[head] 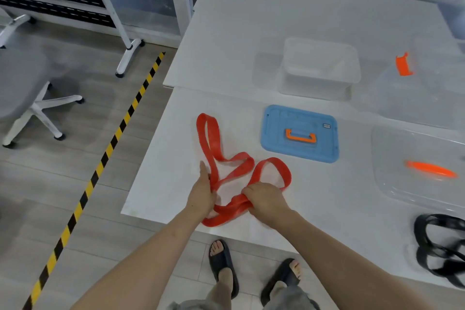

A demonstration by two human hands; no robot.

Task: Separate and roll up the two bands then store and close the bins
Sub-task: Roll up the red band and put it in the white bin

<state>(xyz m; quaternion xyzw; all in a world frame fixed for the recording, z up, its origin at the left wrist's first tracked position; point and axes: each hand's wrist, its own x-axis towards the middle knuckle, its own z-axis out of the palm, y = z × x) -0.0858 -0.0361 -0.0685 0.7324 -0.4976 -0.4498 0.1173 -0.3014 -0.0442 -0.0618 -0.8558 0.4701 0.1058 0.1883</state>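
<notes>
Red band: a flat rubber loop, lying in several tangled bends on the near left part of the white table. One long loop reaches away from the person, a smaller loop curls just right of the right hand, and the nearest bend lies at the table's front edge.
Left hand: its back is turned to the left, with one digit straight along the band. It holds strands against its palm side, and the other fingers are mostly hidden.
Right hand: knuckles up, fingers curled down over a bunch of strands and gripping them.
Black band: a loose heap at the near right corner of the table, well apart from the red one. No hand touches it, and the frame edge cuts part of it off.
Blue lid: flat on the table just beyond the red band, to its right, with its orange handle facing up.
Clear bin: uncovered, beyond the blue lid.
Second clear bin: at the far right and blurred, with an orange clip at its left side.
Clear lid: lies between the second bin and the black band, and bears an orange handle.
Floor: a yellow-and-black striped tape runs along the table's left side, with a grey office chair beyond it.
Feet: in black sandals, at the table's front edge.
</notes>
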